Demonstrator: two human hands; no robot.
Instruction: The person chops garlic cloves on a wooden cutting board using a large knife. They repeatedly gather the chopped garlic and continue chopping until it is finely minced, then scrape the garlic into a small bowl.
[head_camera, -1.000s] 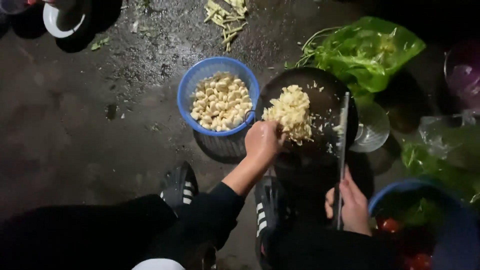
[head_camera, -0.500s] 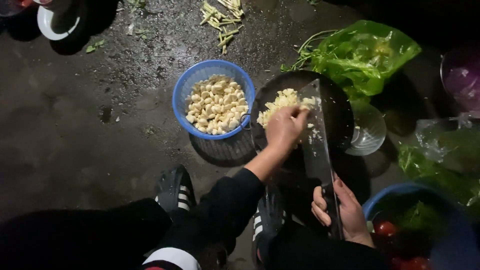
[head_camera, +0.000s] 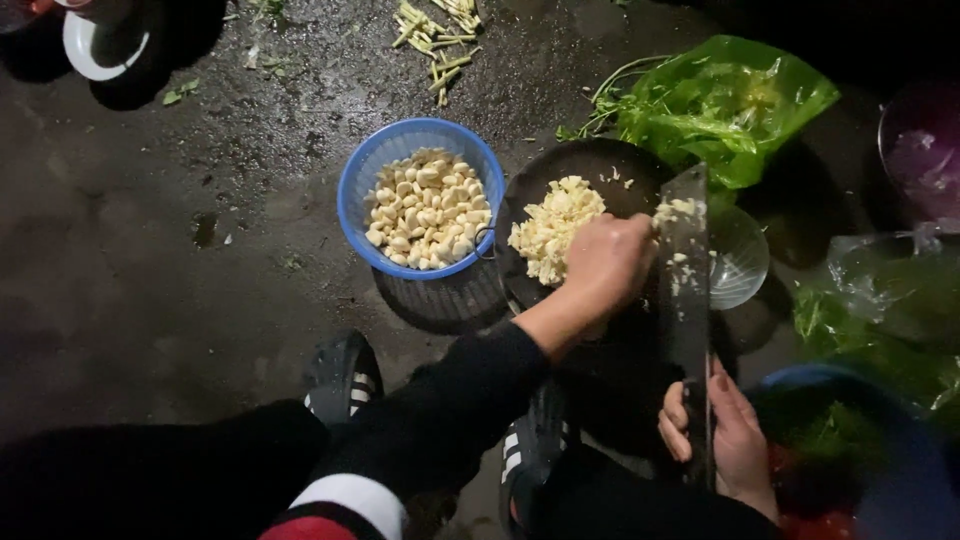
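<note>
The person crouches over wet, dark ground, and the left hand (head_camera: 607, 262) is right at the flat side of the broad steel cleaver (head_camera: 685, 300), fingers curled together and pressing against the blade where pale chopped bits cling to it. The cleaver stands with its blade pointing away from the person, its far end over the right edge of the round dark chopping board (head_camera: 590, 165). The right hand (head_camera: 728, 445) is wrapped closed around the cleaver's handle, low in the view, fingers folded over it. On the board, just left of the left hand, sits the heap of pale yellow chopped garlic (head_camera: 553, 228), with a few loose crumbs scattered toward the far rim. Touching the board's left edge is the round blue plastic basket (head_camera: 362, 180), filled with whole peeled cloves. Beyond the board, at the upper right, lies a crumpled green plastic bag (head_camera: 735, 100) with leafy stems poking out of it toward the left. A clear glass bowl (head_camera: 740, 262) sits just right of the blade. At the far edge of the ground lies a small scatter of pale green stalk trimmings (head_camera: 440, 35), and a white bowl (head_camera: 95, 50) shows at the top left corner. Dark sandals with white stripes (head_camera: 345, 380) show below the basket.
</note>
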